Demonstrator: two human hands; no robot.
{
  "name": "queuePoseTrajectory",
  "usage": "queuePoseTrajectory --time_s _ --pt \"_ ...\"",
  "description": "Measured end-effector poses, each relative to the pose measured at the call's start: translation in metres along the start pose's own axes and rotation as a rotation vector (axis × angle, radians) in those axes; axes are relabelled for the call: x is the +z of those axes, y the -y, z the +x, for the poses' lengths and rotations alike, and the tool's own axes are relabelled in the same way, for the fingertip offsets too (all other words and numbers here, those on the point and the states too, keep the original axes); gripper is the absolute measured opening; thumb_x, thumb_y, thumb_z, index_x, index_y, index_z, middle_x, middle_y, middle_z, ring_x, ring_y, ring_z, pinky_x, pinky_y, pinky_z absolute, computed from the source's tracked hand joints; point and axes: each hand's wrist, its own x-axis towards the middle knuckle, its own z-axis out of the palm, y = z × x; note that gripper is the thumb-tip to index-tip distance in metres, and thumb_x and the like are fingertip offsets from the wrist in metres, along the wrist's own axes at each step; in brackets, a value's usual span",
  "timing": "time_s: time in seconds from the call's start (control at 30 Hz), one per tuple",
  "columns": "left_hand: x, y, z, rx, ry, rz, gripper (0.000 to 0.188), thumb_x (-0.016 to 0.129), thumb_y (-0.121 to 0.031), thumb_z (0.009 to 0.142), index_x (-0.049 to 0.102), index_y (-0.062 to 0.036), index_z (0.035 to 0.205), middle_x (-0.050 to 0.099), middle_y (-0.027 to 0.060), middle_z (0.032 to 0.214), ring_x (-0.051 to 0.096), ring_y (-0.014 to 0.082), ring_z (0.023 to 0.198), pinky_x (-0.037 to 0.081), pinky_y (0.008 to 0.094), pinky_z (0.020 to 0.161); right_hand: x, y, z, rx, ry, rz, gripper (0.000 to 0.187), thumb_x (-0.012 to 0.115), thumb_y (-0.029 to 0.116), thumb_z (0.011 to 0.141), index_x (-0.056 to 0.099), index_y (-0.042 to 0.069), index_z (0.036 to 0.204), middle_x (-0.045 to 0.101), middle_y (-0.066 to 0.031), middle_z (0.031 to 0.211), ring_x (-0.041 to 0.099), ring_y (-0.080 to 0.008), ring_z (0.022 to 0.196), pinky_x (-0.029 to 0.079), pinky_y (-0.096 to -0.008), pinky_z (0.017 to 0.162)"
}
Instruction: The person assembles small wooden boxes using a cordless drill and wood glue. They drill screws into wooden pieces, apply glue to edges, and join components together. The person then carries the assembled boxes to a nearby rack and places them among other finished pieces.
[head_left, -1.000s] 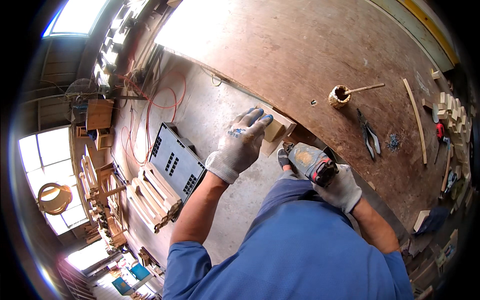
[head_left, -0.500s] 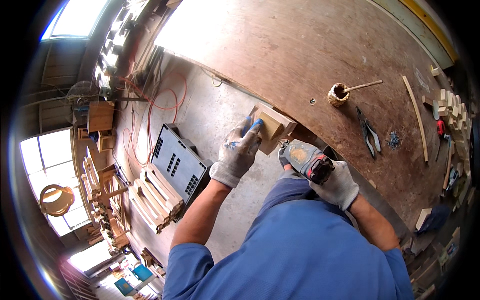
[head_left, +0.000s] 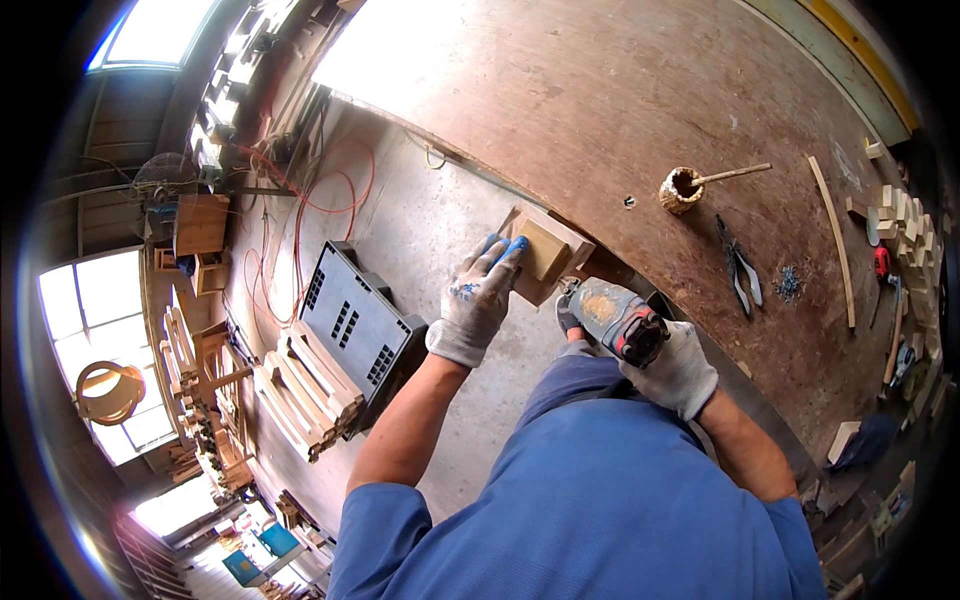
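My left hand (head_left: 480,292), in a grey-white glove with blue marks, lays its fingers over a small yellowish wooden block (head_left: 545,252). That block rests on a wider, paler wooden piece (head_left: 572,240) at the edge of the wooden workbench (head_left: 560,130). The thumb of this hand is hidden. In my gloved right hand (head_left: 682,372) is a power drill (head_left: 608,308) with a grey, worn body and a red and black rear end. Its front end points toward the wooden pieces, close to their near corner; whether it touches them I cannot tell.
On the bench are a glue pot (head_left: 680,190) with a stick, pliers (head_left: 738,268), a pile of small dark screws (head_left: 789,283) and a thin wooden strip (head_left: 832,240). Stacked wooden blocks (head_left: 905,225) stand far right. Left on the floor are a dark crate (head_left: 350,315) and wooden slats (head_left: 305,395).
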Motion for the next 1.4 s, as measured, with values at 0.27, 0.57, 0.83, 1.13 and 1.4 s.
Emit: queuePoseTrajectory --time_s 0.27,0.57,0.83,1.13,1.4 --pt "-0.002 -0.003 0.005 0.022 -0.029 -0.013 0.046 0.074 0.001 0.084 0.073 -0.0128 0.128 0.074 0.0133 0.122 0.072 0.0356 0.114 0.063 0.0438 0.089 0.001 -0.001 -0.001 0.023 0.003 0.019 0.04 0.08 0.015 0.079 0.062 0.005 0.114 0.074 -0.0184 0.089 0.074 -0.04 0.083 0.062 -0.0465 0.074" --pt "-0.002 -0.005 0.005 0.011 -0.026 -0.003 0.046 0.074 0.0 0.084 0.073 -0.0128 0.128 0.075 0.0135 0.121 0.072 0.0359 0.114 0.063 0.0437 0.091 0.001 0.0 0.001 0.006 -0.001 0.02 0.039 0.08 0.014 0.08 0.062 0.006 0.113 0.074 -0.018 0.088 0.074 -0.0398 0.082 0.062 -0.0459 0.074" --pt "-0.001 -0.006 0.005 0.004 -0.042 0.009 0.043 0.076 -0.001 0.084 0.074 -0.0128 0.125 0.075 0.013 0.12 0.073 0.035 0.113 0.063 0.0431 0.09 -0.001 0.007 0.005 0.03 0.0 0.038 0.039 0.08 0.016 0.08 0.063 0.005 0.113 0.075 -0.0188 0.09 0.075 -0.0394 0.084 0.062 -0.0459 0.075" --pt "0.0 -0.007 0.006 -0.001 -0.053 0.015 0.042 0.075 0.0 0.083 0.075 -0.0127 0.123 0.076 0.0129 0.118 0.073 0.0345 0.112 0.063 0.0425 0.09 0.0 0.007 0.006 0.031 -0.001 0.014 0.04 0.081 0.018 0.081 0.062 0.006 0.114 0.075 -0.0187 0.09 0.075 -0.0389 0.084 0.062 -0.0458 0.075" --pt "-0.001 -0.007 0.007 0.005 -0.058 0.005 0.04 0.074 0.0 0.084 0.076 -0.012 0.122 0.076 0.0134 0.118 0.073 0.0349 0.112 0.063 0.0425 0.09 -0.003 0.01 0.007 0.021 0.008 -0.007 0.041 0.082 0.018 0.081 0.062 0.006 0.115 0.075 -0.0185 0.09 0.075 -0.0387 0.084 0.062 -0.0458 0.075"
